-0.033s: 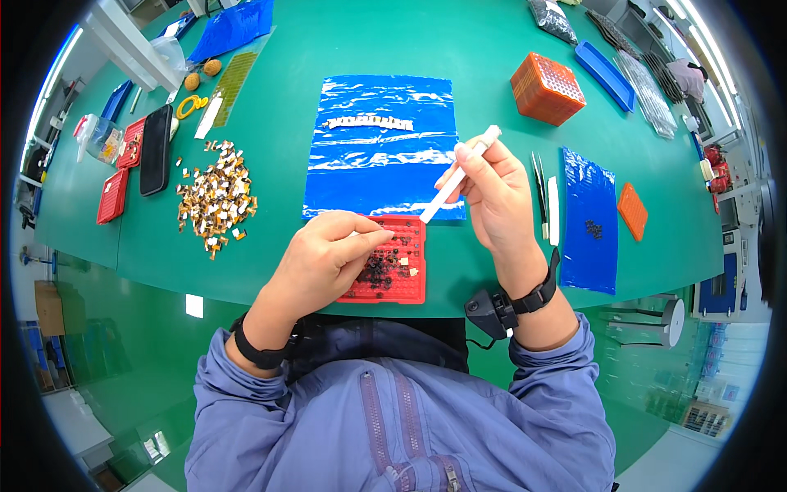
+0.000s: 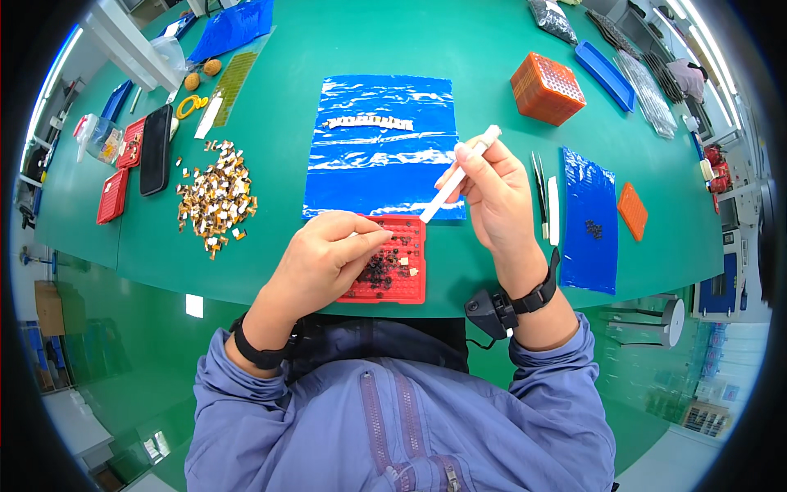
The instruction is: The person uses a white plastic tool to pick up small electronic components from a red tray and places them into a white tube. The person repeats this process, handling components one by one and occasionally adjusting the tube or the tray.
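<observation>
My right hand (image 2: 498,184) grips a slim white stick (image 2: 447,197) whose upper end looks wrapped or capped. Its lower tip reaches the top right corner of a red tray (image 2: 416,287). Over the tray's left side, my left hand (image 2: 328,256) is closed in a pinch, and what its fingertips hold is too small to make out. Small black parts (image 2: 381,271) lie heaped in the tray, with a few cream pieces (image 2: 405,261) among them. Beyond the tray, a blue sheet (image 2: 381,176) carries a curved row of small pale parts (image 2: 369,122).
To the left are a pile of small white-and-amber parts (image 2: 215,197) and a black phone (image 2: 156,152). On the right lie tweezers (image 2: 539,193), a white strip (image 2: 553,211), another blue sheet (image 2: 586,246) with black parts, an orange tray (image 2: 632,211) and an orange stack (image 2: 548,90).
</observation>
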Demonstrator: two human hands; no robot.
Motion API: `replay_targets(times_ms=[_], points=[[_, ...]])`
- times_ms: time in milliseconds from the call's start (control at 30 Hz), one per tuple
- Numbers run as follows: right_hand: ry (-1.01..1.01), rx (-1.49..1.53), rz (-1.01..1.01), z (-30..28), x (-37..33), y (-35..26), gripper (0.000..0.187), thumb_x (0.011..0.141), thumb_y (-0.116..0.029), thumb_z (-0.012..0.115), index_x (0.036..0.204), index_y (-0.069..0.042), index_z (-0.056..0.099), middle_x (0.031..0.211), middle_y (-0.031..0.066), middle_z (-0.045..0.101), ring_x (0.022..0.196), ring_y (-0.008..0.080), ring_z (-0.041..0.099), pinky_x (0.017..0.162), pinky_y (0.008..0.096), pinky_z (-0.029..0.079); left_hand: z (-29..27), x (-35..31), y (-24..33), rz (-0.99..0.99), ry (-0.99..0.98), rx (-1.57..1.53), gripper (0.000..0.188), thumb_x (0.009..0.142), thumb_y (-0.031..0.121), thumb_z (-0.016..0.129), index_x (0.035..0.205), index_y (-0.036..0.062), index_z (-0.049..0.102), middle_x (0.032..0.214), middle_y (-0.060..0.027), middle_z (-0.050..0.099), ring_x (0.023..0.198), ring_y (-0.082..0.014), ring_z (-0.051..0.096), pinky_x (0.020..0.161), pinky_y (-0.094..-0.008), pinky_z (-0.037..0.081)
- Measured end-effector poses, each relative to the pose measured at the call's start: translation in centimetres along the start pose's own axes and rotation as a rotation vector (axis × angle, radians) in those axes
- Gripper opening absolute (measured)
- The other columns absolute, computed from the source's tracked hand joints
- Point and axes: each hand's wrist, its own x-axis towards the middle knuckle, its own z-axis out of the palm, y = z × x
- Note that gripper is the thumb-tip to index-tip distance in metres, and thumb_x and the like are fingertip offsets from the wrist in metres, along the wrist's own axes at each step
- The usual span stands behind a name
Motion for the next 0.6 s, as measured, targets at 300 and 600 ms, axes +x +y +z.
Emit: replay_targets(times_ms=[300, 600], points=[[0.004, -0.022, -0.004, 0.01, 0.0, -0.01, 0.013, 0.09, -0.013, 0.052, 0.086, -0.001, 0.053, 0.07, 0.0112, 0.061, 0.059, 0.0126, 0.059, 0.053, 0.0205, 0.047, -0.3, 0.13, 0.16, -0.011, -0.006, -0.035, 0.012, 0.067, 0.009, 0.071, 0.074, 0.0076, 0.062, 0.08, -0.0023, 0.062, 0.076, -0.0198, 0.06, 0.067, -0.0319, 0.046], [-0.002, 0.022, -0.003, -0.12, 0.04, 0.08, 0.011, 0.087, -0.011, 0.058, 0.086, -0.001, 0.054, 0.073, 0.0075, 0.06, 0.061, 0.0129, 0.061, 0.053, 0.0209, 0.048, -0.25, -0.26, 0.35, 0.034, -0.016, -0.003, 0.013, 0.065, 0.007, 0.072, 0.076, 0.0085, 0.065, 0.072, -0.0029, 0.061, 0.069, -0.0196, 0.058, 0.063, -0.031, 0.044]])
